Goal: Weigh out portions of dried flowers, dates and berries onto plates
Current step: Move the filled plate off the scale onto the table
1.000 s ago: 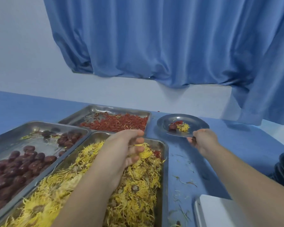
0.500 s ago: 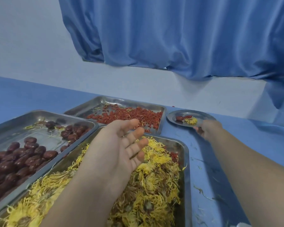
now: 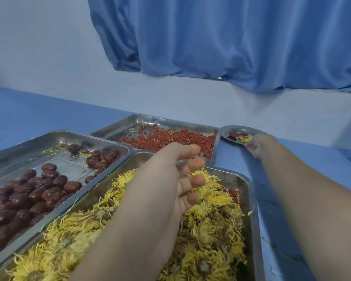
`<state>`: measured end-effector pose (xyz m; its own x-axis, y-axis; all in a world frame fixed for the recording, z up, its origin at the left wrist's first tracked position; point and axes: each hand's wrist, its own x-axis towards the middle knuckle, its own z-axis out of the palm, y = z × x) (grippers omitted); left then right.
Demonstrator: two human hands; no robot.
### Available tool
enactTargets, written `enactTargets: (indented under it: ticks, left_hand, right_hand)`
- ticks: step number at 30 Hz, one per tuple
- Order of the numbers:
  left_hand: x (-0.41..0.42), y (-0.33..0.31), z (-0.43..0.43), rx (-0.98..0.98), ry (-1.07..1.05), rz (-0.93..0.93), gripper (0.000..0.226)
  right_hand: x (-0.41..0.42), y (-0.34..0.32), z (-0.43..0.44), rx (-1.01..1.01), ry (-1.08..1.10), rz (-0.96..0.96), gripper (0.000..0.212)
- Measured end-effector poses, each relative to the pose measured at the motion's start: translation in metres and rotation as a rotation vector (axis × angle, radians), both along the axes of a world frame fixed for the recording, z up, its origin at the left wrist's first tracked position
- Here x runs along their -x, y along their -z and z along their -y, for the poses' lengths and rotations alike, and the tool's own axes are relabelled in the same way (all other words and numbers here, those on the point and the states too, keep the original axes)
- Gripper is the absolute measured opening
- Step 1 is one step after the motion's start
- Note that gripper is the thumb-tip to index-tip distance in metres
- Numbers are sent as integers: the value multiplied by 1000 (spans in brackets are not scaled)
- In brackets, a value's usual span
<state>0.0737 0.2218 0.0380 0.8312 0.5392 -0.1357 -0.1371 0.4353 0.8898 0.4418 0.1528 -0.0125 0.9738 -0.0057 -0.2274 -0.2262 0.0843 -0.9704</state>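
the fingers (image 3: 199, 180) of a person's left hand (image 3: 170, 179) are spread and only slightly bent, palm turned to the right, holding nothing. they are low over the heap of dried yellow flowers (image 3: 211, 230) that fills the near steel tray (image 3: 253, 199); whether the little finger touches the petals cannot be told. the right hand (image 3: 260, 145), blurred, curls its fingers round the near rim of a small round steel plate (image 3: 243, 130), which carries a single date, a tuft of yellow petals and a few red berries. the plate is just right of the far tray (image 3: 170, 120), where dried red berries (image 3: 170, 138) lie in a thin layer with stray petals among them. to the left, a third tray (image 3: 49, 134) holds dark red dates (image 3: 28, 195), heaped toward its near end, with loose petals at the far end. the three trays stand edge to edge on the blue table (image 3: 28, 110). a blue curtain (image 3: 231, 37) hangs against the pale wall behind.
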Motion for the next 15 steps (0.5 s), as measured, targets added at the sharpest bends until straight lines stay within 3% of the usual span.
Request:
enactTargets:
  ticks: [3,12,15]
  left_hand:
    - [-3,-3,1,-51,14,-25,13]
    - [-4,-8,7,-136,60,-90,12]
    - [-3,-6,14,-212,88,-86,14]
  right_hand:
    - [4,-4,-6,-16,-74,90,44]
    - [54,-29,20,6,-121,-15,15]
    - [92,-50,37,27,-209,1,17]
